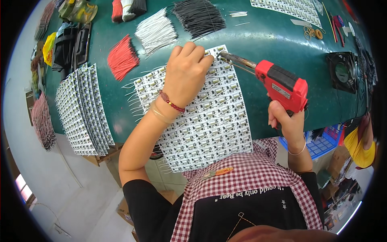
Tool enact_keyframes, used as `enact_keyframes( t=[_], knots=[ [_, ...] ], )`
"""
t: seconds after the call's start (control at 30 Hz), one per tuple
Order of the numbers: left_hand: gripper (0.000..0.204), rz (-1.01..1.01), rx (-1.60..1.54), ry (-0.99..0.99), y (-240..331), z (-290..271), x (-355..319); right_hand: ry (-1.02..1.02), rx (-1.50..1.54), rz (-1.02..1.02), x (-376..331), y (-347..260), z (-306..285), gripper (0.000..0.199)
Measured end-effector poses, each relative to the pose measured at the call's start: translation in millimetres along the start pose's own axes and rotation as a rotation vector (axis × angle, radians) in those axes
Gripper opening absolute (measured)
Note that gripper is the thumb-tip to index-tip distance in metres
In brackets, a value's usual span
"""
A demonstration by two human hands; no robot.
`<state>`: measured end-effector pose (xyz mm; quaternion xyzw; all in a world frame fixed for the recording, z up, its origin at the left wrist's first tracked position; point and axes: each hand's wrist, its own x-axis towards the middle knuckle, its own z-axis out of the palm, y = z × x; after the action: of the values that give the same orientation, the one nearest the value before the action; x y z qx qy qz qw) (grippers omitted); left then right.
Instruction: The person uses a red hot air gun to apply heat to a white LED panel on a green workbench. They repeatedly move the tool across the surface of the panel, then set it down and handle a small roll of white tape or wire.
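A white panel of many small circuit boards (205,125) lies before me, its near edge against my checked apron, with short white wires sticking out along its left side. My right hand (289,121) is wrapped round the handle of a red and black soldering gun (284,86). The gun points left, its tip at the panel's far right corner. Close to that tip, my left hand (186,70) rests over the far part of the panel with fingers curled into a pinch. Whatever those fingertips hold is hidden behind the hand.
Beyond the panel lie piles of red wires (123,58), white wires (156,32) and black wires (198,18) on the green table (258,38). Several similar panels (82,113) overlap at the left. A black fan (342,72) stands at the right, above a blue crate (322,143).
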<state>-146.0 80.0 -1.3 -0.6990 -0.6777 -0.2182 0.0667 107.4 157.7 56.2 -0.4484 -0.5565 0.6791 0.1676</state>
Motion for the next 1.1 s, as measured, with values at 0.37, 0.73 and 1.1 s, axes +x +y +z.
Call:
enact_keyframes(
  t=[0.37, 0.73, 1.1],
  knots=[
    [0.019, 0.002, -0.021, 0.000, -1.1, -0.3, 1.3, 0.011, -0.022, 0.023, -3.9, -1.2, 2.7, 0.017],
    [0.019, 0.022, -0.004, -0.003, -1.8, -0.7, 2.1, 0.001, -0.036, 0.003, -3.4, -1.2, 4.4, 0.014],
    [0.017, 0.035, 0.036, -0.027, -0.5, -3.3, 3.4, 0.038, 0.018, -0.070, -4.9, -0.6, 0.6, 0.014]
  ],
)
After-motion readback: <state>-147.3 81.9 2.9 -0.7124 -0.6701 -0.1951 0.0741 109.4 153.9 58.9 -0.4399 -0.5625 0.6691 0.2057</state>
